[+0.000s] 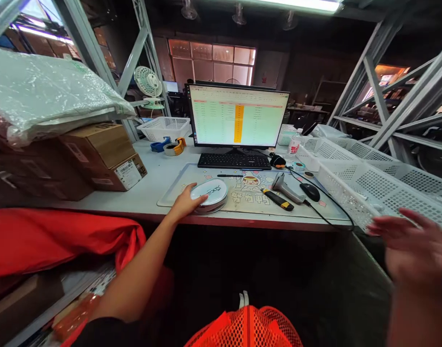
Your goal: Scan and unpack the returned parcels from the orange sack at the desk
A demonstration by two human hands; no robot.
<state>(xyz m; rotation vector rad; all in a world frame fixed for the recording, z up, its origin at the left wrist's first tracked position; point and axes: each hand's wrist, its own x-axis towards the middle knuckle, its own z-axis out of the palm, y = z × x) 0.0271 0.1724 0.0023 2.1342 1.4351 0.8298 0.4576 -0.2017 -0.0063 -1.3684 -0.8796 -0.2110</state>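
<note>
My left hand reaches across the desk edge and grips the side of a stack of flat white round items lying on the printed desk mat. Its fingers curl round the stack's left rim. My right hand hovers at the lower right with fingers spread and empty, slightly blurred, near the front corner of a white plastic basket. An orange mesh bag sits at the bottom centre below me.
A monitor, keyboard, mouse, barcode scanner and a yellow-black utility knife lie on the desk. Cardboard boxes and a wrapped parcel stand left. Tape dispensers and a further basket sit behind.
</note>
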